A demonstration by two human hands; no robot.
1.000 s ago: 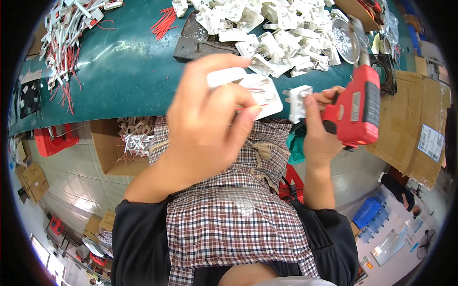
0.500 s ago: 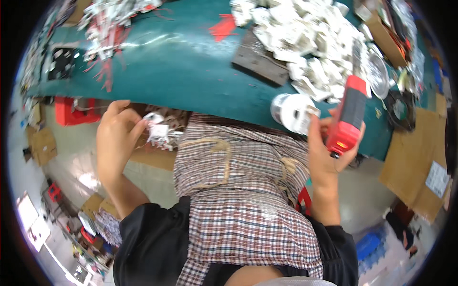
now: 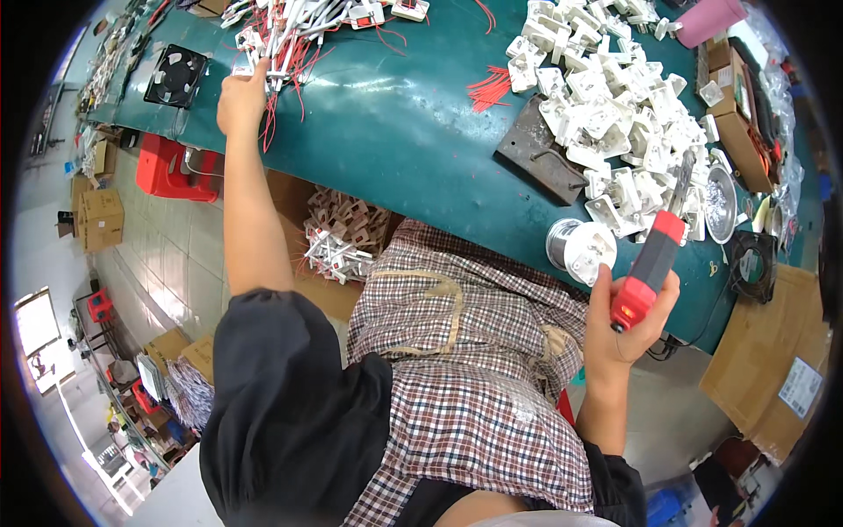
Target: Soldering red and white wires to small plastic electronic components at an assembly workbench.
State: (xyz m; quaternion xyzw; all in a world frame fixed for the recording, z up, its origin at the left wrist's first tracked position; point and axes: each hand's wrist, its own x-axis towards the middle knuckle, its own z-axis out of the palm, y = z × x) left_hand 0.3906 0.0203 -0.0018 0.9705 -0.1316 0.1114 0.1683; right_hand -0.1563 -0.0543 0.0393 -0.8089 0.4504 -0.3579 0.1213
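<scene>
Trailing toward the table's (image 3: 395, 132) near edge, wired parts (image 3: 294, 39) lie right of left hand (image 3: 241, 104) — spread, hold unclear; right hand (image 3: 619, 345) grips tool (image 3: 652, 272).

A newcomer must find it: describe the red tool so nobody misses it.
On the green table, find the big heap of white plastic parts at the picture's right. Just below it, the right hand holds the tool, slim metal end pointing away from the person. Its red body with a dark grey side sets it apart from the white spool beside it.
</scene>
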